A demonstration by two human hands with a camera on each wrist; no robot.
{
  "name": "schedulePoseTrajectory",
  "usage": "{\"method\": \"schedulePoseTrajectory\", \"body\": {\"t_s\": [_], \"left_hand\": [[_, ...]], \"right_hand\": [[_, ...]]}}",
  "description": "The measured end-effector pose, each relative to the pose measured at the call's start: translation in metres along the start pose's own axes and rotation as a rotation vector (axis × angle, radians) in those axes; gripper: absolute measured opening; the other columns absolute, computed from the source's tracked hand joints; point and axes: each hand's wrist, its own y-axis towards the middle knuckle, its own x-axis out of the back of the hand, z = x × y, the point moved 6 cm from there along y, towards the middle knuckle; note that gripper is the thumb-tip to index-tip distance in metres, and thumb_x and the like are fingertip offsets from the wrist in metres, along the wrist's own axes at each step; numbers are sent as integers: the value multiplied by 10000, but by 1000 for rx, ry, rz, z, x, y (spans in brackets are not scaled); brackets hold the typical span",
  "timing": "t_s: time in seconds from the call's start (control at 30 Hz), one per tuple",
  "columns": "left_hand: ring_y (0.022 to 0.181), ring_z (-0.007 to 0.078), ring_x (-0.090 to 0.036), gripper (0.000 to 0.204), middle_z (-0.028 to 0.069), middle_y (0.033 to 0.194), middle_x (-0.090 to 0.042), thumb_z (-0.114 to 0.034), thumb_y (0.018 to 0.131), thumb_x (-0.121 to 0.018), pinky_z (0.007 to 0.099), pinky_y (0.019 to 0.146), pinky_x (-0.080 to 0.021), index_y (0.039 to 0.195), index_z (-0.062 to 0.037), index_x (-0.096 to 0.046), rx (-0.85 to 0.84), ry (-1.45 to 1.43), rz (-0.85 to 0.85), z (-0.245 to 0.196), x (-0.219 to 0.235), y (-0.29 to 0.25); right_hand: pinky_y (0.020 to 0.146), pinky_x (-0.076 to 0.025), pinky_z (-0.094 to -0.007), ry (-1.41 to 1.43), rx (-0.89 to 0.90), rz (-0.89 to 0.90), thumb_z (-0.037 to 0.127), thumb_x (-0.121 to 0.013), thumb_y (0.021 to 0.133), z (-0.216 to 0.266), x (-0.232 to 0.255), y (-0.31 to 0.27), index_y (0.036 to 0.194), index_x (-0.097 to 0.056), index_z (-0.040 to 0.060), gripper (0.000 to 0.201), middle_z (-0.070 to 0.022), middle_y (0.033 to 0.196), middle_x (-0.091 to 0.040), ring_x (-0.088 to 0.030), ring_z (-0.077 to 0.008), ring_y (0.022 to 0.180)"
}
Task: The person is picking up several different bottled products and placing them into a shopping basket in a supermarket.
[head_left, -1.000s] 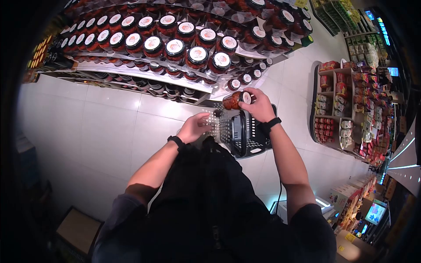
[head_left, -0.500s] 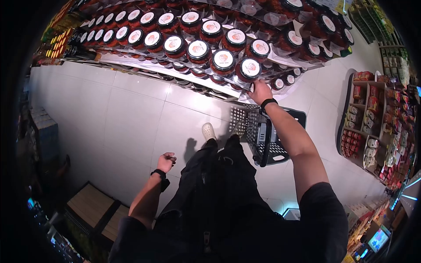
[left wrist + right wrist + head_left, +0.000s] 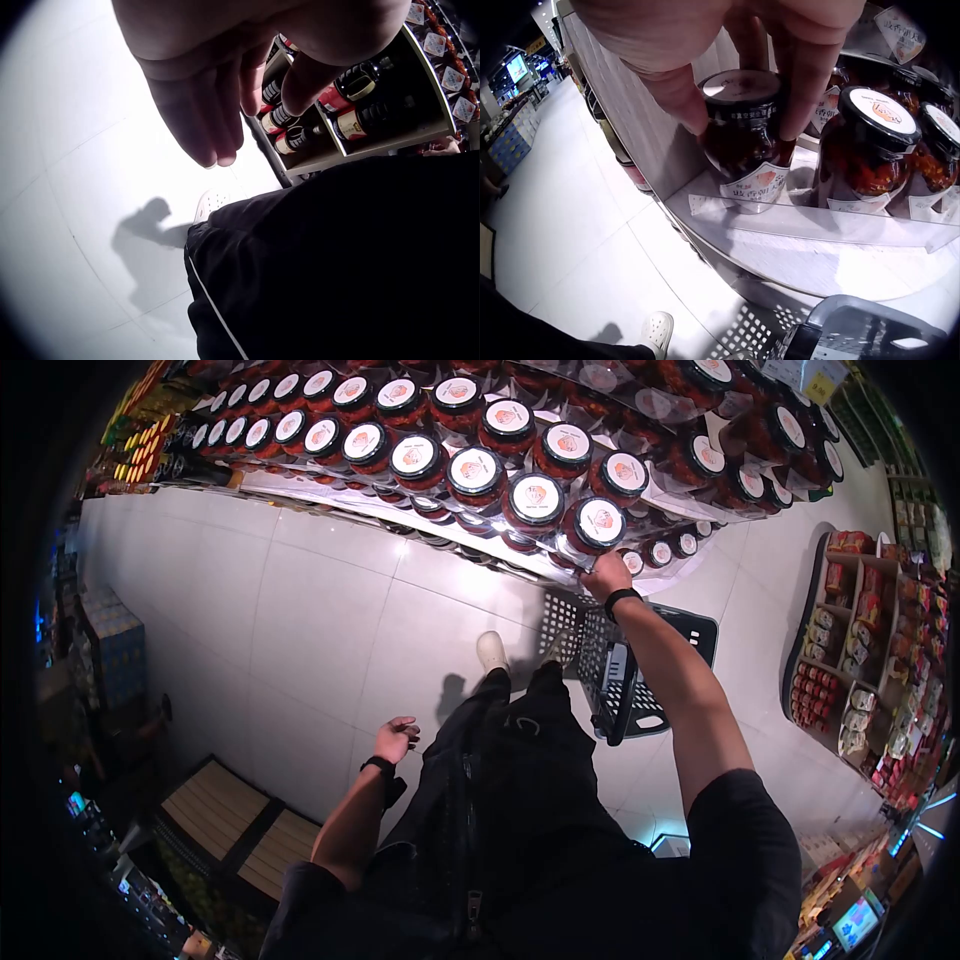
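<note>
My right hand [image 3: 608, 573] reaches to the end of a low shelf under the stacked jars. In the right wrist view its thumb and fingers grip a glass jar of dark red chili sauce [image 3: 739, 146] around its black lid with a white top label. The jar stands upright at the shelf's corner, behind a clear plastic lip [image 3: 817, 217] and beside a wooden side panel [image 3: 634, 124]. Similar jars [image 3: 877, 120] stand to its right. My left hand [image 3: 395, 740] hangs low over the floor by my leg, fingers loosely bent, holding nothing.
A dark grey shopping basket [image 3: 648, 724] stands on the floor below my right forearm. Rows of lidded jars [image 3: 475, 470] fill the upper shelf ahead. Dark bottles [image 3: 352, 124] lie in compartments lower down. A snack display [image 3: 850, 650] stands to the right, a slatted bench [image 3: 215, 810] at left.
My right hand has moved forward from above the basket, where it held a jar, to the low shelf. My left hand has dropped back toward my leg, and the view has shifted.
</note>
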Motion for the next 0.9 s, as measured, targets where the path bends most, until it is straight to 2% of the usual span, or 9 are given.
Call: {"method": "schedulePoseTrajectory", "body": {"t_s": [0.03,0.07,0.17,0.23,0.37,0.5,0.63,0.83,0.9], "left_hand": [[781,197,-651,345,116,969,-664,29,837,-540,317,654,-525,1182,12,-560,-6,23,-7,-3,1,1],[781,197,-651,345,116,969,-664,29,837,-540,317,654,-525,1182,12,-560,-9,26,-7,-4,3,2],[781,196,-650,350,115,969,-665,26,841,-537,317,654,-527,1189,10,-557,-37,32,4,-5,9,6],[782,196,-652,348,114,969,-665,22,846,-538,317,649,-529,1194,10,-555,-26,8,22,-3,13,6],[777,197,-655,331,113,953,-668,16,854,-540,319,641,-532,1185,14,-558,-55,4,17,-11,8,10],[710,194,-654,295,116,905,-670,-1,868,-553,315,598,-529,1162,18,-567,-57,-10,38,-3,20,26],[646,190,-646,271,108,863,-667,-20,874,-565,308,557,-522,1142,19,-573,-34,-12,66,4,14,37],[647,192,-647,270,98,850,-664,-36,871,-562,305,555,-520,1137,11,-567,-76,-56,26,6,8,20],[665,208,-658,263,100,857,-664,-26,860,-557,329,569,-526,1121,3,-569,-88,-86,41,20,4,11]], "right_hand": [[863,-495,-430,-1,37,-115,306,-752,717,1,5,0,878,-680,-30,379,-250,1004,-642,-592,-392,1011],[863,-495,-430,1,36,-118,306,-752,717,3,6,-1,878,-680,-30,379,-250,1004,-642,-592,-392,1011],[877,-494,-436,9,16,-132,289,-753,718,3,4,-4,972,-656,-31,420,-245,1046,-631,-584,-390,1029],[941,-476,-433,33,55,-65,195,-728,746,0,-8,-3,1196,-513,53,518,-178,1182,-514,-537,-355,1113],[932,-478,-431,-3,19,-82,194,-737,732,2,28,-26,1238,-508,52,573,-197,1203,-544,-552,-352,1117],[939,-467,-408,194,41,-291,198,-701,750,1,58,-82,1249,-545,11,555,-204,1189,-584,-576,-353,1086],[905,-483,-396,374,-169,-323,240,-701,765,-28,63,-160,1225,-562,-16,544,-215,1131,-622,-609,-355,1030],[787,-514,-350,695,-305,-178,362,-746,751,-79,-31,-255,1210,-566,-60,649,-162,953,-667,-661,-247,854],[671,-530,-328,730,-306,-121,297,-720,797,-79,-54,-284,1123,-597,-69,506,-120,831,-662,-659,-207,723]]}}
